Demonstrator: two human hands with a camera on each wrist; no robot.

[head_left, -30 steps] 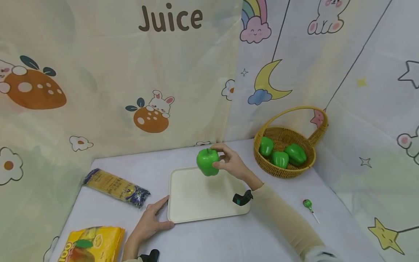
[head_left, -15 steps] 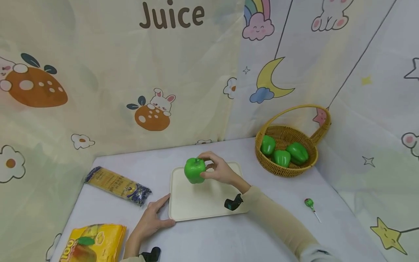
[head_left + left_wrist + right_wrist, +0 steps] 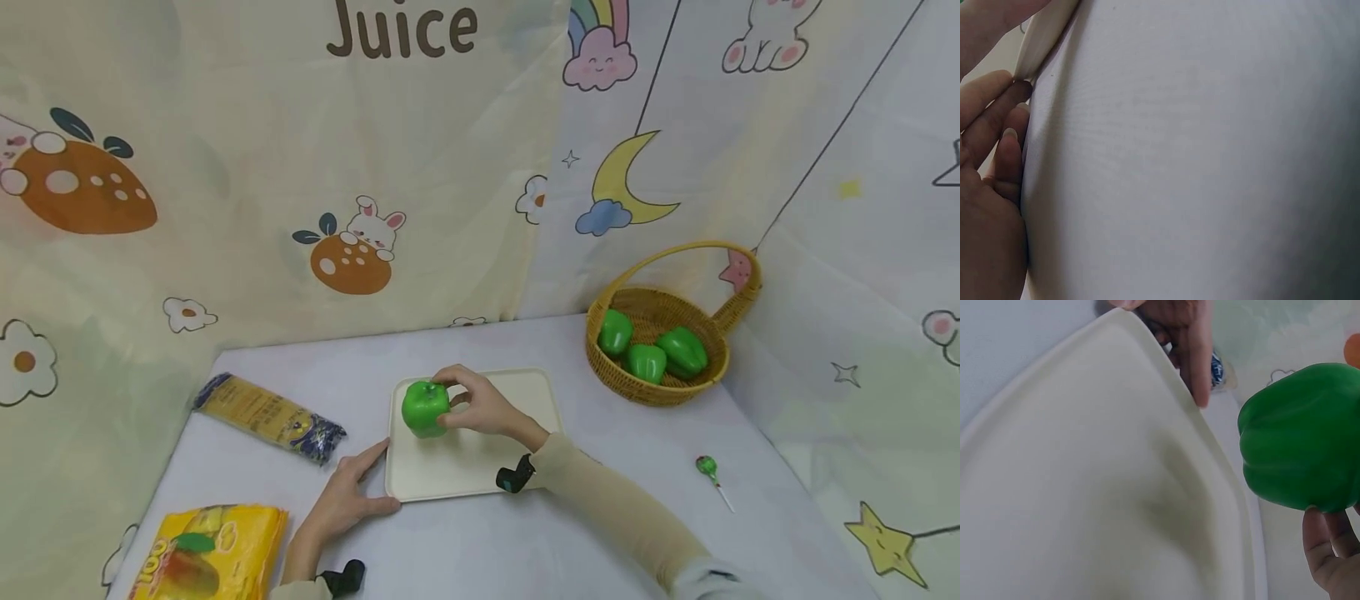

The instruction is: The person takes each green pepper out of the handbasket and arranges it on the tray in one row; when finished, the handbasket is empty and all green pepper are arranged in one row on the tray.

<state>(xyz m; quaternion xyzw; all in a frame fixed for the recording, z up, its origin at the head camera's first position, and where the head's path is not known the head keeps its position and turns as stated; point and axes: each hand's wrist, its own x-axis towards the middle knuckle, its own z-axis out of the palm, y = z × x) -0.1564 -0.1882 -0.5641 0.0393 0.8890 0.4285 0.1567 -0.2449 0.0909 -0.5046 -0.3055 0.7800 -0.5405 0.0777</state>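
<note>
A green bell pepper [image 3: 424, 410] is pinched between the thumb and fingers of my right hand [image 3: 486, 408], over the left half of a cream rectangular tray [image 3: 517, 392]. From the right wrist, the pepper [image 3: 1300, 437] hangs above the tray [image 3: 1054, 444], which carries a soft shadow. My left hand [image 3: 341, 504] rests at the tray's left front corner, fingers along the side and thumb at the near edge. In the left wrist view its fingers [image 3: 988, 94] touch the tray's rim [image 3: 1044, 37].
A wicker basket [image 3: 600, 367] at the back right holds three green peppers [image 3: 682, 352]. A green lollipop [image 3: 707, 468] lies on the right of the white table [image 3: 585, 550]. Left stand a long yellow-and-blue packet [image 3: 262, 414] and a yellow bag with a mango picture [image 3: 210, 550].
My right hand has carried the bell pepper leftward and lower over the tray, from its back edge to its left half. My left hand stays at the tray's corner.
</note>
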